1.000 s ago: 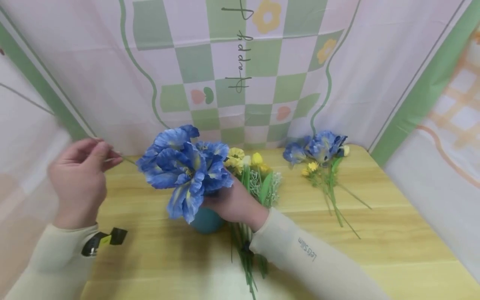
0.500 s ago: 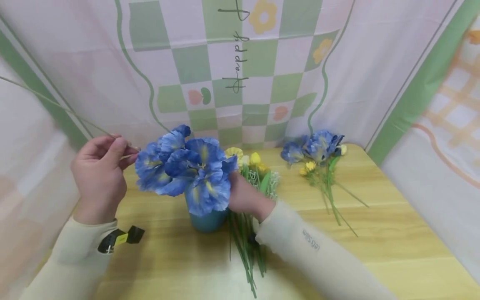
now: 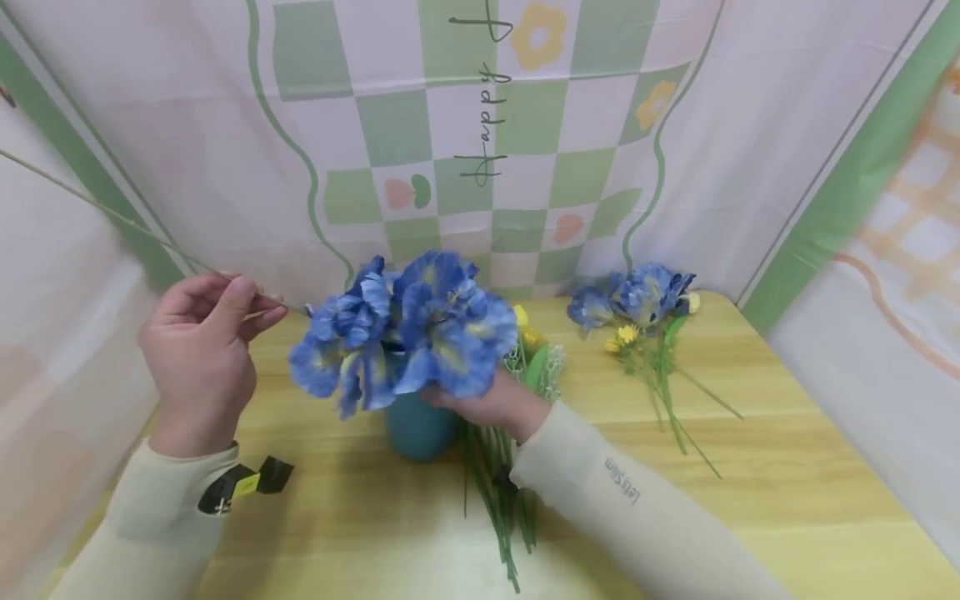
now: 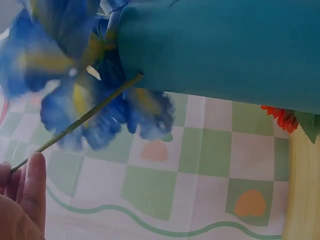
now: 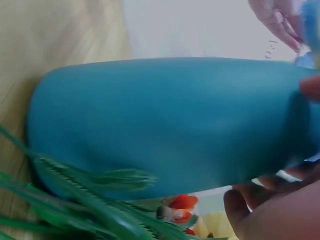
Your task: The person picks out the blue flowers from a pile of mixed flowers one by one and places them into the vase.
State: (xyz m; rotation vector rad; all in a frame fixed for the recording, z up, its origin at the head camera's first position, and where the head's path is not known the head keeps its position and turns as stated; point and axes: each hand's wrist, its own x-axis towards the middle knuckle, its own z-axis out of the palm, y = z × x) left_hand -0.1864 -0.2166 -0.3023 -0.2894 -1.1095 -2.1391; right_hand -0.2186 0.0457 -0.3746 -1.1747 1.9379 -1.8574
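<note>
In the head view my left hand pinches a thin green flower stem between thumb and fingers. One length of it slants up and leaves the frame at the left; its right end meets blue flowers, and I cannot tell whether it joins one. The left wrist view shows a bare stem end in front of the teal vase. The blooms crowd over the mouth of the vase, hiding its rim. My right hand grips the vase near its top, thumb on one side, fingers on the other.
Beside the vase lies a bundle of yellow flowers with long green stems. Further right on the wooden table are blue flowers and small yellow ones. A printed cloth hangs behind. Red petals show near the vase.
My left hand has moved right with the stem, then stayed nearly still over the last half second. The blue blooms have turned and shifted right. My right hand remains at the vase.
</note>
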